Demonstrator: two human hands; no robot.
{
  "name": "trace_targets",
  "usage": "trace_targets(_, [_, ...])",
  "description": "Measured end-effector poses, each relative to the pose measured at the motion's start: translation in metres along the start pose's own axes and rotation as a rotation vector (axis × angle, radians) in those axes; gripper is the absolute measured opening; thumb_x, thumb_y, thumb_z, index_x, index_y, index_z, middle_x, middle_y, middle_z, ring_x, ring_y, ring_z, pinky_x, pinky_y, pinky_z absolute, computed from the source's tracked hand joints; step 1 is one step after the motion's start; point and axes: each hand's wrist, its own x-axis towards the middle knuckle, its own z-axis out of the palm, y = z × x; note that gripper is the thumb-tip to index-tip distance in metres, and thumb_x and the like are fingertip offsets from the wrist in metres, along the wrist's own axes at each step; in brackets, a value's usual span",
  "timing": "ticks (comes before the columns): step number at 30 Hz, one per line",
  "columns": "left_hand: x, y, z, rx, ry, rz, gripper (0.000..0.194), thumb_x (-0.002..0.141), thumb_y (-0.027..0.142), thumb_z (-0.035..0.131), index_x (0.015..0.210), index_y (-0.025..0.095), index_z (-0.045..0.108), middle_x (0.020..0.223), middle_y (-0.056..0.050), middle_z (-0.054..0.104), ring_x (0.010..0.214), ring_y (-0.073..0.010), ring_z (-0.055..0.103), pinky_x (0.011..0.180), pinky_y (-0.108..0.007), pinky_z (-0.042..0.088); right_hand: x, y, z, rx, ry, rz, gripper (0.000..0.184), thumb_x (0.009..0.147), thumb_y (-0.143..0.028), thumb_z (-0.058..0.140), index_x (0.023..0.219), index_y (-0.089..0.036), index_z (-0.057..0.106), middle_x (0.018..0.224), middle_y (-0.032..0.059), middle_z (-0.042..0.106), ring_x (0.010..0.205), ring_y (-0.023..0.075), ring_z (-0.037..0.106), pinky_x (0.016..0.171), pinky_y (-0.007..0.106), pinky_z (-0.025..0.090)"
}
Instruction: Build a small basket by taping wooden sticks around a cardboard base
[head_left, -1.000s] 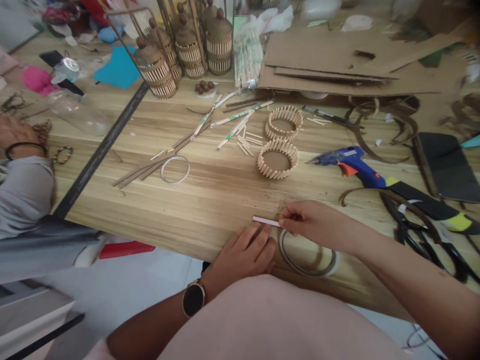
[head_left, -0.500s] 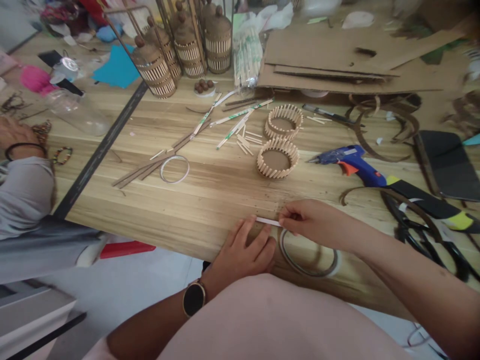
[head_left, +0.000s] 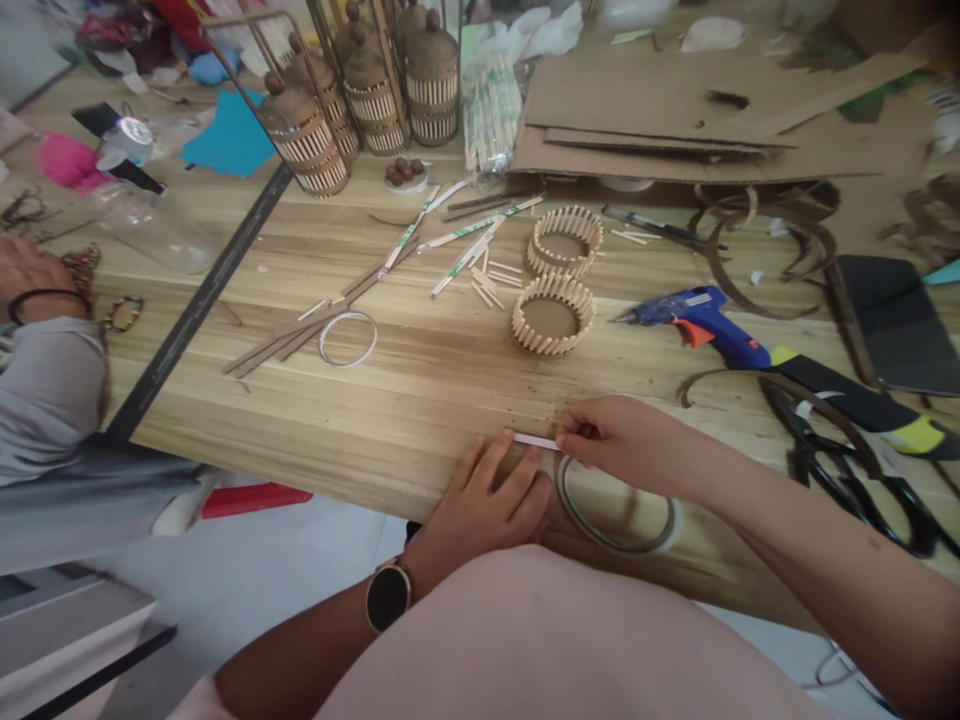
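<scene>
My right hand (head_left: 626,445) pinches one end of a thin white strip (head_left: 534,440) low over the wooden table (head_left: 420,390). My left hand (head_left: 491,500), with a dark watch on its wrist, lies with fingers stretched flat on the table edge, its fingertips under the strip's other end. A large thin ring (head_left: 615,510) lies on the table just below my right hand. Two round stick-walled baskets (head_left: 553,316) (head_left: 564,240) stand further back in the middle.
A blue glue gun (head_left: 694,320) and black scissors (head_left: 847,470) lie at the right. Cardboard sheets (head_left: 675,120) and several stick lanterns (head_left: 360,90) stand at the back. A small white ring (head_left: 347,338) and loose sticks lie left of centre. Another person's sleeve (head_left: 45,390) is at the far left.
The visible part of the white strip has grown shorter, its free end now at my left fingertips. Both hands stayed nearly in place.
</scene>
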Motion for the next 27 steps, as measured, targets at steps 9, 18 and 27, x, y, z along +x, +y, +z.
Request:
trace_targets(9, [-0.0024,-0.0008,0.0068,0.017,0.096,-0.030,0.026,0.091,0.032,0.054,0.113,0.019,0.061,0.124,-0.016,0.061,0.129,-0.0313,0.052,0.111,-0.052,0.036,-0.0009,-0.0020,0.0023,-0.040,0.027,0.036,0.021,0.082,-0.022,0.047,0.063,-0.020,0.057,0.065,0.0010,0.062,0.062,0.0157,0.052,0.059,0.028,0.034])
trace_targets(18, [0.0007,0.0040,0.0072,0.065,0.119,-0.091,0.023,0.093,0.035,0.051,0.109,0.021,0.059,0.134,-0.021,0.056,0.128,-0.0283,0.053,0.106,-0.050,0.041,-0.0033,-0.0038,0.0017,-0.045,0.024,0.061,0.019,0.082,-0.021,0.049,0.067,-0.021,0.059,0.069,0.0024,0.065,0.064,0.0168,0.053,0.060,0.029,0.034])
trace_targets(27, [0.0014,0.0004,0.0020,0.150,0.045,-0.028,0.034,0.096,0.036,0.044,0.116,0.017,0.062,0.133,-0.017,0.063,0.127,-0.0267,0.055,0.108,-0.047,0.039,-0.0031,-0.0059,0.0025,-0.094,0.036,0.081,0.019,0.083,-0.021,0.049,0.067,-0.021,0.059,0.072,0.0031,0.067,0.067,0.0178,0.056,0.061,0.029,0.035])
